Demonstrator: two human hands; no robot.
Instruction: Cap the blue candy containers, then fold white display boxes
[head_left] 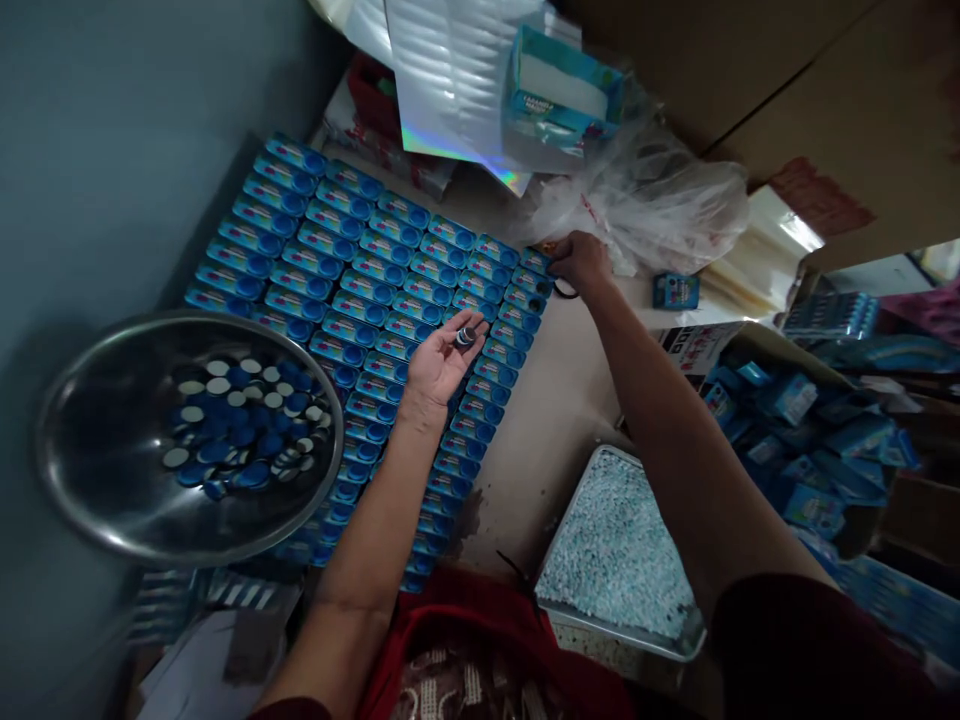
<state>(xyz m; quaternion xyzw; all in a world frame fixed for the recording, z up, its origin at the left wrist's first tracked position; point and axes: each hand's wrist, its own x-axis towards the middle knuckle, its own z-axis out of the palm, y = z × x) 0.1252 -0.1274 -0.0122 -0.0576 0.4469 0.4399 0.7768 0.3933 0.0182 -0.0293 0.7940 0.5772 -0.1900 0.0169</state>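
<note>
Palm up above the rows of small blue boxes [405,310], my left hand [441,360] holds a small dark cylinder [465,337] on its slightly curled fingers. The cylinder looks like a short stack of discs. My right hand [581,262] reaches to the far right corner of the rows, its fingers pinched together at a box there. What lies between those fingertips is hidden. A dark ring-shaped thing [564,291] lies just below that hand. Most boxes in the rows show a round blue spot at one end.
A steel bowl [67,470] with blue and white discs stands at left. A metal tray [622,632] of pale blue granules is at lower right. Clear plastic bags [660,205], a small blue box [675,291] and a carton of blue packages [802,450] lie at right.
</note>
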